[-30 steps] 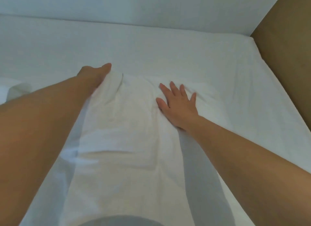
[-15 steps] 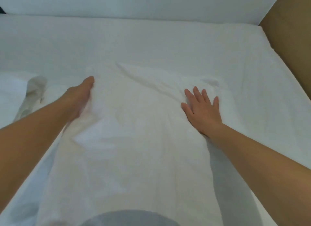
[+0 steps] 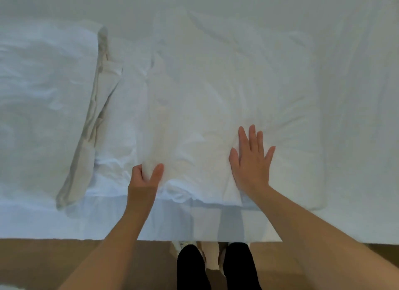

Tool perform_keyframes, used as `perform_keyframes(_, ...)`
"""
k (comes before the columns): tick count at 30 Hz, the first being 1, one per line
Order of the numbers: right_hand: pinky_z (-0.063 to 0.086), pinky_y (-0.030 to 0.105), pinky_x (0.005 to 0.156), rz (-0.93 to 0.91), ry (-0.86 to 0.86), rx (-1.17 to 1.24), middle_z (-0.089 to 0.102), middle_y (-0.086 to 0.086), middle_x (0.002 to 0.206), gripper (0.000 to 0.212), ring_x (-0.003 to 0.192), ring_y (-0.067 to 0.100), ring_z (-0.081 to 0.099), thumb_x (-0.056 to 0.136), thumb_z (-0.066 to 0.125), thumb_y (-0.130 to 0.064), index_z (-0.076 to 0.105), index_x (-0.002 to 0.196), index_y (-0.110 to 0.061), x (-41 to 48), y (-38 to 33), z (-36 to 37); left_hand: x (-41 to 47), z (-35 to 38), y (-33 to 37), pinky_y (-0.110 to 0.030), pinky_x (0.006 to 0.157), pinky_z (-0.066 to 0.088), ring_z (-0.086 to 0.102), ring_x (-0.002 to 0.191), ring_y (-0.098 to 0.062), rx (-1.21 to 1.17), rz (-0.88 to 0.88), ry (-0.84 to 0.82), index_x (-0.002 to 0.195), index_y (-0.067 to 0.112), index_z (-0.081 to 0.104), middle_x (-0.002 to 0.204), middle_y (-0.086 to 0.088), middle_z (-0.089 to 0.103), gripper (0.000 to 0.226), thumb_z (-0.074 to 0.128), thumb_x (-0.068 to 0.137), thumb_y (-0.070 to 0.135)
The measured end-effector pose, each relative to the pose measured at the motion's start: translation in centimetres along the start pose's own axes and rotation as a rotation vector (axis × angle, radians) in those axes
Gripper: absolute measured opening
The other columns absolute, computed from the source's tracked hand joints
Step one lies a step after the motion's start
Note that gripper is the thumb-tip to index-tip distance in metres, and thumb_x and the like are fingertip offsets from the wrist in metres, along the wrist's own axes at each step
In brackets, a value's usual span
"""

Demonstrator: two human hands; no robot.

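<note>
The bed [image 3: 356, 116], dressed in a white sheet, filled nearly the whole head view, with a strip of brown floor [image 3: 64, 263] along its near edge. The thing in hand, a white pillow [image 3: 226, 84], lay flat on the sheet at the centre of the bed, its near end close to the mattress edge in front of the person. A second pillow [image 3: 43, 95] lay to the left, apart from the first, and a folded cream cloth [image 3: 86, 149] rested along its right side, between the two. The person's legs [image 3: 190, 268], in dark trousers, stood at the bedside. The right hand [image 3: 251, 162] lay palm down on the near right part of the pillow, its grip apart: fingers straight and spread, pressing without holding. The left hand [image 3: 143, 179] was at the near left corner, its grip clamped on a raised fold of the case [image 3: 151, 127], thumb on one side and fingers curled on the other. Judged from the creases around the palm, the pillow would handle as light, soft and yielding, neither fragile nor slippery, though the loose fabric would probably slide over the filling. The best holds were therefore the corners and side edges, where cloth gathers into a firm pinch, rather than the flat middle, which offers nothing to close on.
</note>
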State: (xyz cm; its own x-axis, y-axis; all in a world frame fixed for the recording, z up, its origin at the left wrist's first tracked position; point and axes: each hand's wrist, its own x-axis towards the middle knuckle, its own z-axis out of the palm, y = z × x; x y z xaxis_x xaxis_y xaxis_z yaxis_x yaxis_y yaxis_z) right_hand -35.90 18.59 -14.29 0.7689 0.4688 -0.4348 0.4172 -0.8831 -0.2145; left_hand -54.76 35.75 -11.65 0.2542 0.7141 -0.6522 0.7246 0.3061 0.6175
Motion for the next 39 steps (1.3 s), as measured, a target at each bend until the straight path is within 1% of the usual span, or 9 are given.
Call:
perform_keyframes(5, 0.0, 0.059, 0.118, 0.023, -0.009, -0.012, -0.005, 0.001, 0.164, 0.061, 0.151, 0.021, -0.006, 0.101, 0.024, -0.04, 0.0, 0.156, -0.028, -0.1, -0.3, 0.2, -1.5, -1.0, -1.5, -0.027, 0.079, 0.047, 0.056, 0.086, -0.012, 0.018, 0.039, 0.258, 0.105, 0.017, 0.059, 0.1, 0.0, 0.057, 0.031, 0.064, 0.089, 0.043)
perform_keyframes(10, 0.0, 0.057, 0.118, 0.012, -0.036, 0.004, -0.005, 0.001, 0.164, 0.061, 0.151, 0.02, -0.005, 0.102, 0.026, -0.038, 0.001, 0.156, -0.026, -1.4, -0.6, -0.2, -2.9, -0.9, -2.1, -0.027, 0.078, 0.05, 0.062, 0.086, -0.012, -0.048, -0.039, 0.015, 0.103, 0.024, 0.058, 0.092, 0.004, 0.064, 0.02, 0.069, 0.088, 0.03)
perform_keyframes(16, 0.004, 0.058, 0.118, 0.02, -0.079, -0.001, -0.003, 0.001, 0.164, 0.061, 0.151, 0.02, -0.002, 0.102, 0.027, -0.037, 0.003, 0.156, -0.026, -2.3, -0.8, -0.3, -1.9, -1.3, 0.6, -0.024, 0.074, 0.039, 0.047, 0.071, -0.01, -0.073, 0.117, 0.017, 0.071, 0.019, 0.051, 0.076, 0.002, 0.051, 0.025, 0.065, 0.091, 0.023)
perform_keyframes(20, 0.004, 0.058, 0.118, 0.032, -0.1, 0.013, -0.001, 0.001, 0.164, 0.06, 0.151, 0.02, -0.001, 0.102, 0.028, -0.036, 0.005, 0.156, -0.026, -2.5, -0.9, -0.8, -2.6, -4.0, 1.6, -0.011, 0.056, 0.033, 0.037, 0.058, -0.004, -0.04, 0.165, -0.141, 0.073, 0.012, 0.044, 0.07, -0.003, 0.041, 0.03, 0.065, 0.092, 0.023)
perform_keyframes(24, 0.004, 0.058, 0.118, 0.056, -0.118, 0.052, 0.001, 0.002, 0.164, 0.059, 0.151, 0.021, 0.001, 0.102, 0.029, -0.035, 0.007, 0.156, -0.026, -2.8, -1.4, -1.1, -2.3, -5.0, 3.0, -0.027, 0.075, 0.046, 0.056, 0.077, -0.015, -0.166, 0.088, -0.207, 0.099, 0.018, 0.053, 0.083, -0.004, 0.059, 0.013, 0.064, 0.092, 0.021)
perform_keyframes(26, 0.004, 0.058, 0.118, 0.058, -0.131, 0.059, 0.001, 0.002, 0.164, 0.06, 0.151, 0.021, 0.001, 0.101, 0.03, -0.035, 0.008, 0.156, -0.026, -3.1, -1.5, -1.1, -2.3, -4.9, 3.3, -0.031, 0.082, 0.049, 0.061, 0.09, -0.019, -0.251, -0.011, -0.315, 0.12, 0.016, 0.053, 0.104, -0.007, 0.065, 0.025, 0.056, 0.097, 0.025)
perform_keyframes(30, 0.005, 0.057, 0.119, 0.068, -0.163, 0.054, 0.0, 0.002, 0.164, 0.062, 0.151, 0.02, 0.0, 0.101, 0.032, -0.035, 0.006, 0.156, -0.024, -3.7, -1.8, -1.1, -2.6, -4.5, 2.5, -0.029, 0.085, 0.042, 0.058, 0.097, -0.009, 0.075, -0.047, -0.414, 0.115, 0.023, 0.055, 0.107, 0.007, 0.063, 0.027, 0.065, 0.091, 0.032)
perform_keyframes(35, 0.004, 0.059, 0.118, 0.07, -0.178, 0.051, -0.001, 0.002, 0.164, 0.061, 0.151, 0.02, -0.002, 0.102, 0.03, -0.036, 0.005, 0.156, -0.025, -3.9, -2.2, -1.3, -3.0, -4.7, 4.4, -0.03, 0.089, 0.049, 0.064, 0.1, -0.013, -0.15, 0.04, -0.288, 0.115, 0.02, 0.063, 0.11, 0.003, 0.069, 0.035, 0.074, 0.083, 0.03)
perform_keyframes(39, -0.001, 0.066, 0.113, -0.044, -0.153, -0.016, -0.006, -0.004, 0.164, 0.058, 0.15, 0.02, -0.009, 0.102, 0.024, -0.042, 0.004, 0.156, -0.031, -4.5, -1.8, -1.4, -1.3, -8.3, 4.0, -0.024, 0.068, 0.045, 0.06, 0.084, -0.012, 0.112, 0.173, -0.063, 0.104, 0.019, 0.059, 0.093, 0.006, 0.064, 0.032, 0.071, 0.084, 0.041)
